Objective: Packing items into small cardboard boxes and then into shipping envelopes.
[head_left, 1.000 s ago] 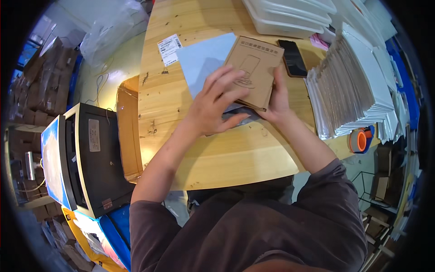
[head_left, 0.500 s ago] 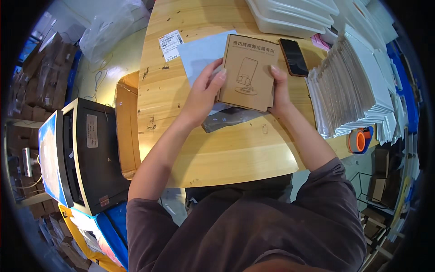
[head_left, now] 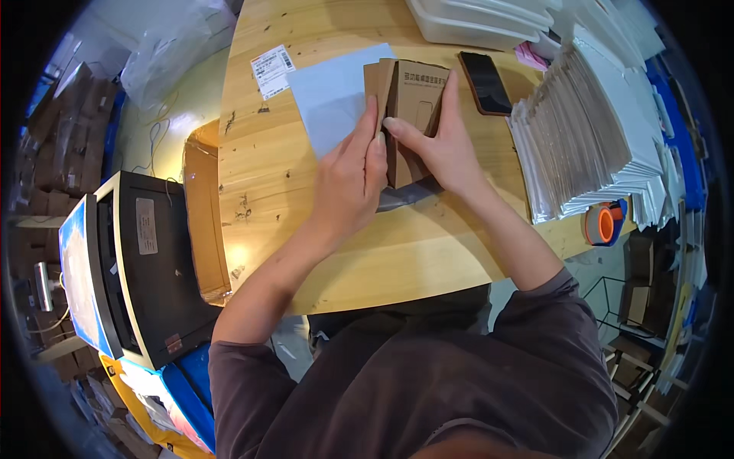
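Observation:
Both hands grip a brown cardboard box [head_left: 420, 88] with a line drawing of a stand on its front. The box is turned so that its left side shows, where a flap or panel stands a little apart from the front. My left hand [head_left: 353, 172] is closed around that left side, fingers along the edge. My right hand [head_left: 443, 145] holds the right edge, its thumb laid across the front. Beneath the box lie a pale blue-white sheet [head_left: 325, 84] and a dark grey plastic piece [head_left: 405, 196], both partly covered.
On the wooden table [head_left: 367, 268] are a printed label [head_left: 272, 72], a dark phone [head_left: 485, 83], a tall stack of white mailers [head_left: 581, 145], an orange tape roll [head_left: 602, 224] and white bins [head_left: 474, 23]. An open carton [head_left: 205, 222] and a black case [head_left: 160, 268] stand left.
The box has been turned from facing up to tilted, and its left side now shows. My right thumb has moved onto the front. The view has shifted slightly.

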### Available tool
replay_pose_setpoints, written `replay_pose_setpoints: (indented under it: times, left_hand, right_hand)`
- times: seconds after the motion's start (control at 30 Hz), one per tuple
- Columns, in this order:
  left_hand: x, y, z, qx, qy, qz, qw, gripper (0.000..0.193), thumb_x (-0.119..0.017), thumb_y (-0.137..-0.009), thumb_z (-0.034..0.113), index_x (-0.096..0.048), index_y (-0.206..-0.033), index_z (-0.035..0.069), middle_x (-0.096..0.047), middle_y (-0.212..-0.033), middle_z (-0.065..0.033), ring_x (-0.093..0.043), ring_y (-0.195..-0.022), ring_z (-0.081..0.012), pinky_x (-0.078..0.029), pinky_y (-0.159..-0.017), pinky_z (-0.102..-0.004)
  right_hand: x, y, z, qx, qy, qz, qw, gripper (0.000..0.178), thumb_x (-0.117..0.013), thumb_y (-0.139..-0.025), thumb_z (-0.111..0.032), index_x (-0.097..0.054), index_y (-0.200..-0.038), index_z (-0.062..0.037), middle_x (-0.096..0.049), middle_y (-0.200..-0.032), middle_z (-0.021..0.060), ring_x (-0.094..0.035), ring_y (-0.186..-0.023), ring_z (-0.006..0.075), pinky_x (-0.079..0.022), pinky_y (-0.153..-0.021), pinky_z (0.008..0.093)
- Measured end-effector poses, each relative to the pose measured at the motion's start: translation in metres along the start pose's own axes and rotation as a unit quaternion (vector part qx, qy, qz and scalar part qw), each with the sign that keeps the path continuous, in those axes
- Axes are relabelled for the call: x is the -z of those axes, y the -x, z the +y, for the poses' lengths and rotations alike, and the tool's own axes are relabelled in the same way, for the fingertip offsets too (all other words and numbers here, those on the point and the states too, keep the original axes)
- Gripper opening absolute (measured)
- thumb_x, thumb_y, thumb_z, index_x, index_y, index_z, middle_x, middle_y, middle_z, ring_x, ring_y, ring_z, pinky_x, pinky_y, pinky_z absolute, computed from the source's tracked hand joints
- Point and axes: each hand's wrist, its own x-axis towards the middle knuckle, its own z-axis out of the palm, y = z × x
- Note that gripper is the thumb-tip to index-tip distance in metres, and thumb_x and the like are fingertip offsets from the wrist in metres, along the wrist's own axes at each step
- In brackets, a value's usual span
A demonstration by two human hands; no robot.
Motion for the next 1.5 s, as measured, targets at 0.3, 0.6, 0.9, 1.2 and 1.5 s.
replay_pose_setpoints:
  times: [0.3,0.6,0.9,1.2,1.5]
  left_hand:
    - [-0.002,0.000,0.009,-0.006,0.018,0.007,1.000,0.048,-0.052,-0.102,0.010,-0.048,-0.148,-0.003,-0.069,-0.115,-0.0225,-0.067,-0.085,-0.0300,-0.054,-0.075,-0.0350]
    - [-0.011,-0.007,0.000,-0.004,0.096,0.022,0.995,0.050,-0.055,-0.101,0.010,-0.048,-0.149,-0.002,-0.052,-0.143,-0.0201,-0.060,-0.109,-0.0293,-0.050,-0.091,-0.0344]
    - [0.036,-0.036,-0.033,-0.188,-0.017,-0.107,0.976,0.074,-0.072,-0.091,0.017,-0.039,-0.156,0.008,-0.045,-0.145,-0.0177,-0.051,-0.121,-0.0320,-0.043,-0.103,-0.0358]
    - [0.036,-0.041,-0.050,-0.248,-0.161,0.076,0.952,0.049,-0.080,-0.083,0.018,-0.060,-0.127,0.013,-0.051,-0.131,-0.0089,-0.054,-0.112,-0.0268,-0.046,-0.098,-0.0345]
    - [0.051,-0.021,-0.031,-0.019,-0.178,-0.186,0.966,0.033,-0.080,-0.081,0.013,-0.060,-0.106,0.010,-0.052,-0.122,-0.0033,-0.056,-0.103,-0.0234,-0.048,-0.089,-0.0317]
  right_hand:
    - [0.016,-0.010,0.016,0.019,0.017,-0.006,1.000,0.111,-0.078,-0.088,-0.031,-0.004,-0.159,0.0098,-0.037,-0.151,0.0306,-0.047,-0.133,0.0351,-0.042,-0.110,0.0389]
    - [-0.001,-0.002,0.008,0.046,-0.060,0.040,0.996,0.098,-0.078,-0.086,-0.015,-0.016,-0.159,0.0056,-0.040,-0.150,0.0266,-0.050,-0.132,0.0328,-0.045,-0.107,0.0398]
    - [0.054,-0.032,-0.005,0.087,-0.045,-0.153,0.983,0.082,-0.079,-0.081,-0.001,-0.041,-0.153,-0.0129,-0.055,-0.142,0.0137,-0.053,-0.125,0.0251,-0.043,-0.106,0.0379]
    - [0.048,-0.037,0.023,0.152,0.153,-0.134,0.967,0.082,-0.082,-0.078,-0.001,-0.043,-0.149,-0.0083,-0.061,-0.134,0.0135,-0.057,-0.119,0.0231,-0.048,-0.101,0.0355]
    - [0.050,-0.051,0.058,-0.045,-0.112,-0.030,0.992,0.063,-0.080,-0.086,-0.008,-0.048,-0.139,-0.0009,-0.062,-0.127,0.0153,-0.064,-0.102,0.0226,-0.055,-0.089,0.0333]
